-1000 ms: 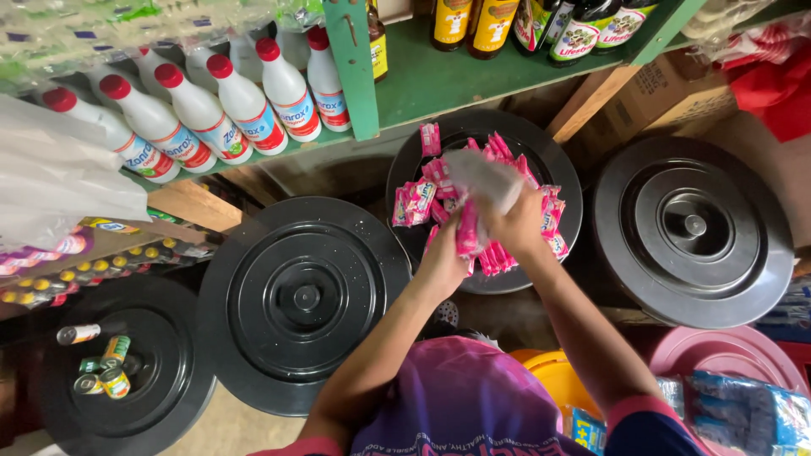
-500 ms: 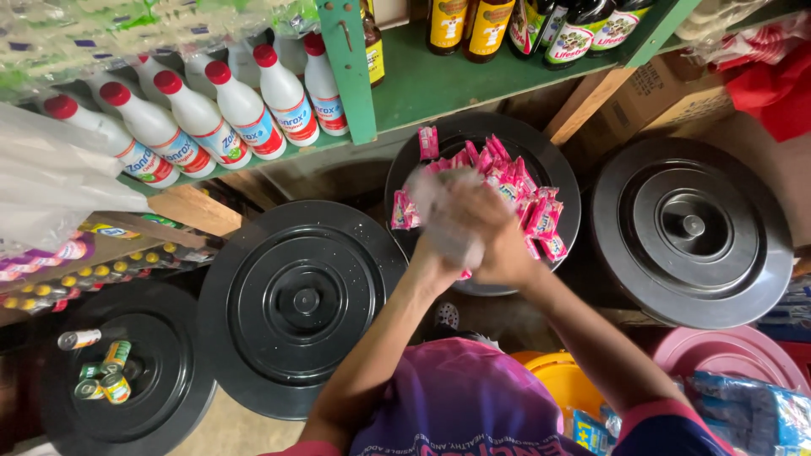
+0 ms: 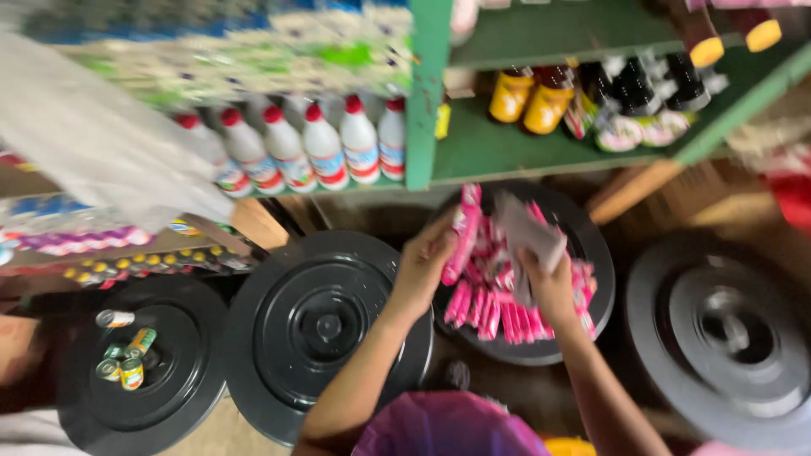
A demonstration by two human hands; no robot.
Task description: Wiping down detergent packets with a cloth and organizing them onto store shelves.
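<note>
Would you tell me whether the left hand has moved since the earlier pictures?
Yes. The left hand has drawn leftward to the left rim of the black lid under the pink sachets, away from the right hand.

Probably a small shop: green shelves (image 3: 524,143) stocked with rows of bottles (image 3: 325,148).

green shelf (image 3: 507,148) w/ white red-cap bottles (image 3: 325,152) & dark sauce bottles (image 3: 625,97); pink sachets (image 3: 486,291) on black lid (image 3: 596,253).

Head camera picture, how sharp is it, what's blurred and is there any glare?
Head view: motion blur throughout, worst on the top shelf goods and right black lid; both hands, left hand and right hand, and pink sachets smeared; dim lighting, no strong glare.
</note>
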